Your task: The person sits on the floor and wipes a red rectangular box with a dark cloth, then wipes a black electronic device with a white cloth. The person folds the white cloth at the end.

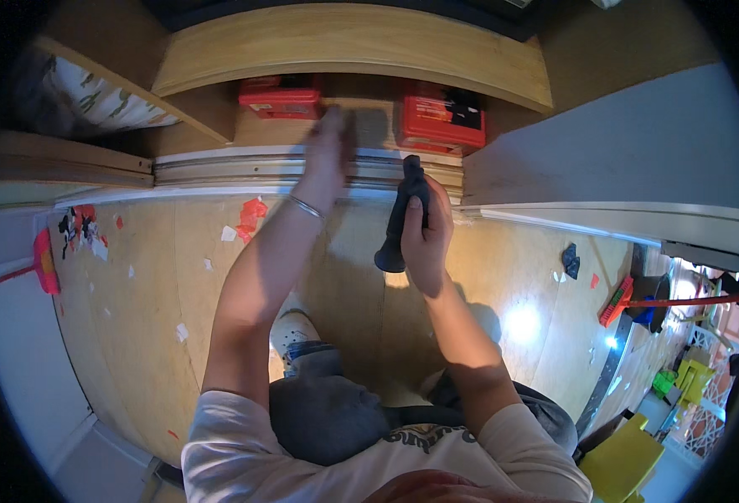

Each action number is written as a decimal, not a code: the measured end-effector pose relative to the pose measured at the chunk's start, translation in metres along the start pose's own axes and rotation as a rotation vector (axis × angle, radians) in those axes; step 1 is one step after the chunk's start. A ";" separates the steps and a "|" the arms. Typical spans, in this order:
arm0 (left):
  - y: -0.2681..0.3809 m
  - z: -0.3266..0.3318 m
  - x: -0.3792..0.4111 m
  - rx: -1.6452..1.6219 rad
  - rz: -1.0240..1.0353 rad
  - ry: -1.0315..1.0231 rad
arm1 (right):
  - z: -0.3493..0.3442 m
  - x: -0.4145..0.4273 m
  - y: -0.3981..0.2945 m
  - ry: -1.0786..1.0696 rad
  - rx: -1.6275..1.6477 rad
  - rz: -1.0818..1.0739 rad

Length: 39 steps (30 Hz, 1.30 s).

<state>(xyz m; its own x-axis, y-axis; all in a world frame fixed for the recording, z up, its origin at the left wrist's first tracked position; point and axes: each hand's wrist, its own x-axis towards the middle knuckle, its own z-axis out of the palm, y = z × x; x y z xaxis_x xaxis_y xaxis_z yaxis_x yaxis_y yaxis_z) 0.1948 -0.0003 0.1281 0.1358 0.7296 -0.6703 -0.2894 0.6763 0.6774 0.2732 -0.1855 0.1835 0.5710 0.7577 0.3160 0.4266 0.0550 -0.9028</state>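
My right hand (429, 239) is wrapped around a black, tube-shaped object (398, 223) with one flared end, which looks like a flashlight. It tilts over the cabinet's front edge, flared end toward me. My left hand (330, 141), blurred, reaches over the sliding-door track (218, 171) into the low compartment. Its fingertips are near the right end of a red case (281, 104); whether they touch it cannot be told. A second red case (443, 126), with torn black patches and printing on top, sits to the right. A shadow falls on the wooden cabinet floor (369, 104) between them.
A wooden shelf board (357, 47) overhangs both cases. Torn red paper (251, 217) and other scraps (83, 229) litter the wooden floor (149, 276). A red broom (618, 302) stands right, another red-handled one (44, 261) left. Yellow stools (621, 459) are at lower right.
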 end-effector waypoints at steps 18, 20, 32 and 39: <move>0.052 -0.046 -0.020 -0.129 0.261 -0.049 | 0.019 -0.010 -0.016 -0.073 -0.021 -0.002; 0.039 -0.053 -0.059 -0.124 0.195 -0.125 | 0.017 -0.009 -0.017 -0.064 -0.004 -0.025; -0.057 -0.107 -0.127 -0.326 -0.250 -0.300 | 0.008 0.026 -0.032 -0.307 -0.428 -0.260; -0.079 -0.126 -0.111 -0.424 -0.232 -0.367 | 0.014 -0.018 -0.021 -0.659 -0.769 -0.544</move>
<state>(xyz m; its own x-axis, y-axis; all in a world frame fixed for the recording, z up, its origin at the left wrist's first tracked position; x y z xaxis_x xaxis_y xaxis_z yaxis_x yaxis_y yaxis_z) 0.0833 -0.1476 0.1106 0.5364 0.6067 -0.5866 -0.5554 0.7772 0.2959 0.2445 -0.1912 0.1933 -0.2011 0.9609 0.1905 0.9491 0.2393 -0.2050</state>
